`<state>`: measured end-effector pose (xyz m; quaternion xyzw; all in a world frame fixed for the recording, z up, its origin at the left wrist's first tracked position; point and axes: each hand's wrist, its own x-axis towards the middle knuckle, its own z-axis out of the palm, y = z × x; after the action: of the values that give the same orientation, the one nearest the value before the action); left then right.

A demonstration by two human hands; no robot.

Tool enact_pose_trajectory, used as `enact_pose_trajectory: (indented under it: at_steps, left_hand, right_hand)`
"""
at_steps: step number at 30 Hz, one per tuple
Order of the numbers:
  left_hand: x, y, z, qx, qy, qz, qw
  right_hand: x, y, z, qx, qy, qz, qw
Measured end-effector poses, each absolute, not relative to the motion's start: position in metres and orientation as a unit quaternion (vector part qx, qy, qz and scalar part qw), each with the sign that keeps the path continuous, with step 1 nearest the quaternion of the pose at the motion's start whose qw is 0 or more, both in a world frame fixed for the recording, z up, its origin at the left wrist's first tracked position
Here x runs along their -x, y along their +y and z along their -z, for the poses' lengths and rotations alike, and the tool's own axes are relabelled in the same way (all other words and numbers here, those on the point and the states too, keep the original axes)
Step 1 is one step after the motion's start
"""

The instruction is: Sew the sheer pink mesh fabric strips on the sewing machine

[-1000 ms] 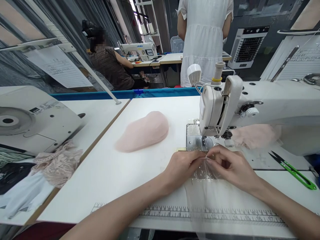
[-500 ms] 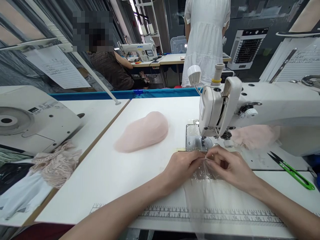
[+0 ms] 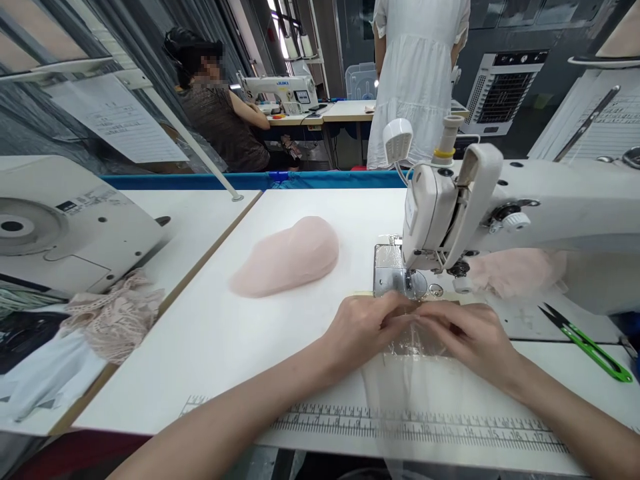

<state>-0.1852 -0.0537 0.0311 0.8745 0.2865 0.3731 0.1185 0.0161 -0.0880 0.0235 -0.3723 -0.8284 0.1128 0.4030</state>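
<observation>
My left hand [image 3: 363, 327] and my right hand [image 3: 467, 337] meet fingertip to fingertip just in front of the presser foot [image 3: 411, 285] of a white sewing machine [image 3: 500, 213]. Both pinch the top edge of a sheer, nearly clear strip of fabric [image 3: 415, 387] that runs from my fingers down over the table's front edge. The fingers of both hands are closed on it. A printed ruler [image 3: 350, 427] runs along the front of the white table [image 3: 210, 347].
A pale pink fabric piece [image 3: 290, 257] lies left of the machine; more pink fabric [image 3: 517, 270] sits under its arm. Green snips [image 3: 583, 340] lie at right. Lace trim [image 3: 117, 313] and another machine [image 3: 65, 227] are at left. One person sits sewing behind, another stands in white.
Both hands have edged slightly forward toward the presser foot, still pinching the sheer fabric. The view has shifted a little; the standing person has moved slightly.
</observation>
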Motion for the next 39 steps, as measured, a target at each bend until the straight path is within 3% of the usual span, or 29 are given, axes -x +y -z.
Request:
enact_pose_trajectory:
  at_steps: [6,14,17,21,26,30,33,39]
  left_hand:
    - [0.182,-0.059,-0.034,-0.89,0.237,-0.362,0.146]
    - [0.18,-0.069,-0.04,-0.881,0.24,-0.403,0.07]
    - [0.181,-0.074,-0.047,-0.89,0.216,-0.393,0.084]
    - [0.188,-0.088,-0.064,-0.881,0.255,-0.355,0.18]
    - [0.194,-0.096,-0.086,-0.873,0.304,-0.224,0.308]
    - [0.186,-0.073,-0.071,-0.88,0.346,-0.171,0.276]
    - [0.178,-0.056,-0.047,-0.88,0.407,-0.149,0.195]
    - [0.175,-0.053,-0.025,-0.869,0.44,-0.17,0.147]
  right_hand:
    - [-0.028,-0.093,-0.033,0.244,-0.892,0.183,0.335]
    - [-0.029,-0.102,-0.058,0.151,-0.901,0.302,0.272]
    - [-0.029,-0.106,-0.063,0.141,-0.909,0.272,0.282]
    - [-0.025,-0.117,-0.079,0.17,-0.923,0.184,0.293]
    - [-0.016,-0.127,-0.09,0.291,-0.912,-0.088,0.275]
    - [-0.011,-0.108,-0.068,0.433,-0.815,-0.29,0.254]
    - [-0.009,-0.088,-0.044,0.493,-0.775,-0.297,0.26]
    - [-0.01,-0.072,-0.023,0.547,-0.766,-0.216,0.261]
